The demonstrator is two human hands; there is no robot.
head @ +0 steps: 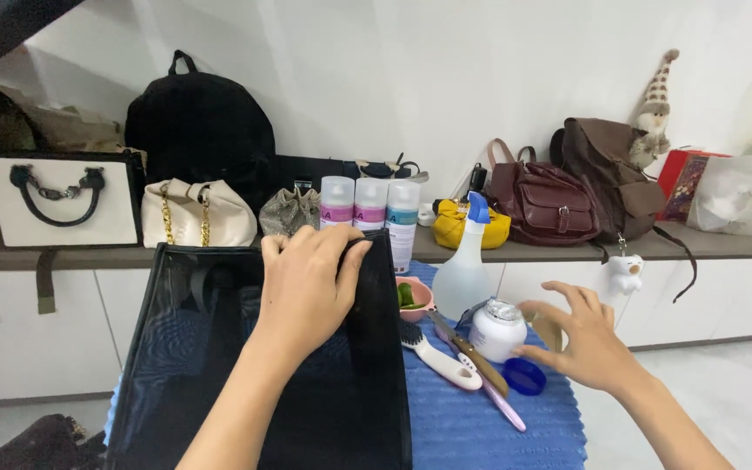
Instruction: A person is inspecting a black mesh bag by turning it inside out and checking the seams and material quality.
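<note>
My left hand point(306, 287) grips the top edge of a black mesh tote bag point(219, 374), which stands upright on a blue ribbed towel point(480, 426). My right hand point(589, 339) hovers with fingers spread, its fingertips touching a small white jar with a foil seal point(496, 331). The jar's blue lid point(525, 377) lies beside it on the towel. A white brush point(437, 357), a wooden-handled tool point(472, 352) and a pink stick point(502, 405) lie between the bag and the jar.
A clear spray bottle with a blue nozzle point(465, 270) and a pink dish point(417, 298) stand behind the jar. Three white bottles point(370, 204) and several handbags, a black backpack point(200, 122), a brown backpack point(607, 170) and a plush doll point(654, 109) fill the shelf.
</note>
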